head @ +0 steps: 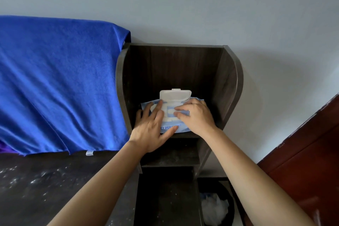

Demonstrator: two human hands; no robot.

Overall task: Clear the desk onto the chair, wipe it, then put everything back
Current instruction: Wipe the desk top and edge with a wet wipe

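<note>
Wipes pack (pixel 180 126): soft pale-blue packet, lying flat on the top shelf of a dark wooden shelf unit (pixel 229 82) against the wall. Long axis runs left to right, parallel to the wall. White flip lid (pixel 175 95) is open and stands up on the far side, with its inner face toward the camera and its hinge edge toward the wall. Opening frame faces up.

Writing: blue capitals along the near edge of the pack, upright as seen from the person's side. Legible part reads "Y PERF". The rest is covered by the left thumb, so the brand cannot be read.

Left hand (pixel 150 130): flat on the left half of the pack, fingers straight and spread wide, thumb laid along the near edge. It presses down and does not grip.

Right hand (pixel 196 115): on the right half, fingers bent, tips at the opening under the lid. Cannot tell whether they pinch anything.

Surroundings: blue cloth (pixel 55 82) draped to the left of the shelf unit, with a small white tag (pixel 89 153) at its lower hem. Dark desk (pixel 36 180) below it, flecked with pale specks. Dark bin (pixel 216 205) holding white plastic stands low on the right, and a red-brown door (pixel 302 161) is at far right.
</note>
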